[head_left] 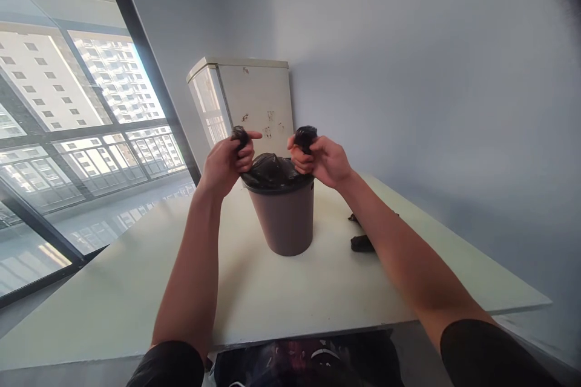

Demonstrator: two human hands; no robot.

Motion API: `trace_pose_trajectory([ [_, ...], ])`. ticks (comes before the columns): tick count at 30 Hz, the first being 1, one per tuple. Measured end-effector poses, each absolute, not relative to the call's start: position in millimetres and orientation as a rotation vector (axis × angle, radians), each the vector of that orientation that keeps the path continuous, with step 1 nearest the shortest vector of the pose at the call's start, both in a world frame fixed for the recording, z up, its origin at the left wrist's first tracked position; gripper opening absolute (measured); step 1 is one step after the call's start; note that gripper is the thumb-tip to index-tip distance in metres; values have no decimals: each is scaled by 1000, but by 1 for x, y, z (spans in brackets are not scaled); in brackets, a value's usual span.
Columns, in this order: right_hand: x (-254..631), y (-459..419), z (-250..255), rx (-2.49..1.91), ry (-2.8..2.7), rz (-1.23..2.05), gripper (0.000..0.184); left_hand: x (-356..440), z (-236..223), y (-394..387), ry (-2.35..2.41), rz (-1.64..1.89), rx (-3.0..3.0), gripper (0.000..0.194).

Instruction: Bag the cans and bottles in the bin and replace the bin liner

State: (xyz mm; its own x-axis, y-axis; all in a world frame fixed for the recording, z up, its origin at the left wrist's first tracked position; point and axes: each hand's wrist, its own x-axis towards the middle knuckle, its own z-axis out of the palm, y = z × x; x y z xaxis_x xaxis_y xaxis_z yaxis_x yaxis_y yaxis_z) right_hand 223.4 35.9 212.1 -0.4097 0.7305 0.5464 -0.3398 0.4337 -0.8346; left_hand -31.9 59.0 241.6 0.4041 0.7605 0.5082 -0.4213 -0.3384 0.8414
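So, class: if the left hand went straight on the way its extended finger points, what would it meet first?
Probably the right hand, at the bunched black plastic it holds, though one view leaves depth unclear.

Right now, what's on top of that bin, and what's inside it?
A black plastic sheet covers the top of the bin, rising in folds. The left hand and right hand each hold bunched black plastic. The inside can't be seen because it's covered.

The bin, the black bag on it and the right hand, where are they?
Bin (pixel 285 221): head view, middle of its side.
Black bag (pixel 275 172): head view, the part over the bin's mouth.
Right hand (pixel 328 161): head view, middle of the hand.
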Motion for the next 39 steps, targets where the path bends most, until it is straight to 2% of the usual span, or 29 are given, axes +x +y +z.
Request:
trace_pose_trajectory([
  [4, 216, 34, 213, -395, -1603, 1194, 23, -19, 232, 57, 279, 1264, 1710, 19],
  [9, 212, 43, 207, -458, -1557, 1019, 37, -7, 226, 53, 430, 1358, 1924, 27],
  [17, 203, 30, 200, -565, -1774, 680, 29, 5, 225, 36, 434, 1083, 2086, 12],
  [22, 198, 20, 199, -633, -1944, 417, 38, 15, 222, 36, 489, 1200, 1999, 11],
  [26, 199, 13, 204, -566, -1945, 470, 43, 21, 219, 36, 557, 1370, 1878, 13],
  [30, 203, 16, 205, -535, -1880, 681, 23, 24, 216, 34, 621, 1425, 1859, 16],
  [35, 202, 30, 204, -573, -1714, 812, 53, 26, 213, 38, 685, 1531, 1804, 22],
  [39, 201, 33, 206, -568, -1668, 840, 59, 27, 213, 40, 707, 1582, 1749, 29],
])
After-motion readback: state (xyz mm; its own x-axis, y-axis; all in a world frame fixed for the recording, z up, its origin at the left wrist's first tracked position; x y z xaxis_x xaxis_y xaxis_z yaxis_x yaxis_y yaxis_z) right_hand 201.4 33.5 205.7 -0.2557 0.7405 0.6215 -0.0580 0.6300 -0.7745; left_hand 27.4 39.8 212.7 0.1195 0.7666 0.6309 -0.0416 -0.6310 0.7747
